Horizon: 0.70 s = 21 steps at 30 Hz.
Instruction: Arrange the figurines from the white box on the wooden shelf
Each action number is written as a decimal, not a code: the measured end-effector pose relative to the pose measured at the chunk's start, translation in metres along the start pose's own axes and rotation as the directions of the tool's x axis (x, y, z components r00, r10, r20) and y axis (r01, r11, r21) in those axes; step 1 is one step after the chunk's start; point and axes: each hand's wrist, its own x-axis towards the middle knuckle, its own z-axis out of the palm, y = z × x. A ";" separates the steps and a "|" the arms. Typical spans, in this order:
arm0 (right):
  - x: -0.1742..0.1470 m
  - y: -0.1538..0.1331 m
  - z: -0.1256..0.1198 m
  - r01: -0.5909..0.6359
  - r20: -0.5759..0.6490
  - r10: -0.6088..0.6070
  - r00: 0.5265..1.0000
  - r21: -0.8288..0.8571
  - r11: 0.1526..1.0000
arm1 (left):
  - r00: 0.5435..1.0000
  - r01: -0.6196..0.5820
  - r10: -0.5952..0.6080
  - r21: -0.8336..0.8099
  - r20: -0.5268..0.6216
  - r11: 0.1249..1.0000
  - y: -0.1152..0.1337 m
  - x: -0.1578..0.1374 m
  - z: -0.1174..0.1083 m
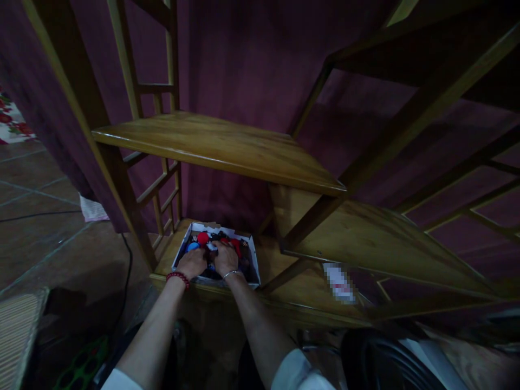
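Observation:
A shallow white cardboard box (pixel 254 265) sits on the lowest wooden shelf. Inside lie a red round item (pixel 202 238), a blue round item (pixel 192 247) and a jumble of small dark, red and white pieces. Both hands reach into it from the front, close together. My left hand (pixel 194 264), with a red bead bracelet at the wrist, is closed at the box's front left, below the blue item. My right hand (pixel 226 259), wearing a silver bangle, has its fingers curled down near a whitish piece. What the fingertips hold is hidden or too small to name.
A wooden shelf board (pixel 211 143) spans above the box, with slatted posts and slanting boards around. A blurred white packet (pixel 339 283) lies on the lower shelf to the right. A purple curtain (pixel 239 65) hangs behind. On the floor at left runs a black cable (pixel 129 265).

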 end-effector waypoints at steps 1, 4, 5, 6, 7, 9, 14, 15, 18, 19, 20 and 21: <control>0.002 -0.001 0.000 -0.008 0.006 0.008 1.000 -0.020 1.000 | 1.000 0.002 -0.002 -0.001 0.002 1.000 0.000 0.000 0.001; 0.007 -0.005 0.001 -0.052 0.044 0.056 0.997 -0.076 0.996 | 1.000 0.011 -0.011 -0.007 -0.002 1.000 0.003 0.002 0.003; 0.009 -0.005 0.001 -0.061 0.055 0.066 0.996 -0.095 0.994 | 1.000 0.016 -0.016 -0.004 -0.008 1.000 0.004 0.002 0.003; 0.010 -0.006 0.002 -0.064 0.060 0.071 0.996 -0.112 0.992 | 1.000 0.018 -0.018 0.003 -0.016 1.000 0.004 0.002 0.004; 0.010 -0.006 0.003 -0.061 0.058 0.069 0.996 -0.125 0.990 | 1.000 0.018 -0.018 0.011 -0.026 1.000 0.005 0.003 0.004; 0.011 -0.005 0.005 -0.047 0.046 0.053 0.998 -0.130 0.990 | 0.999 0.014 -0.013 0.022 -0.040 1.000 0.005 0.004 0.004; 0.011 0.002 0.008 -0.049 0.029 0.050 0.998 -0.047 0.998 | 0.998 0.049 -0.049 0.002 -0.027 0.999 0.004 0.007 0.004; 0.011 0.003 0.008 -0.057 0.028 0.057 0.998 -0.022 0.998 | 0.998 0.055 -0.055 -0.006 -0.026 0.998 0.004 0.007 0.004; 0.013 0.008 0.006 -0.087 0.044 0.084 0.996 0.071 0.994 | 0.997 0.060 -0.061 -0.042 -0.036 0.997 0.005 0.009 0.004; 0.014 0.009 0.005 -0.095 0.047 0.090 0.995 0.101 0.990 | 0.997 0.063 -0.065 -0.051 -0.043 0.997 0.005 0.009 0.005; 0.014 0.011 0.004 -0.102 0.047 0.097 0.994 0.130 0.986 | 0.996 0.069 -0.072 -0.057 -0.050 0.996 0.006 0.010 0.005; 0.015 0.013 0.002 -0.108 0.046 0.101 0.994 0.161 0.981 | 0.995 0.075 -0.079 -0.062 -0.054 0.995 0.007 0.010 0.006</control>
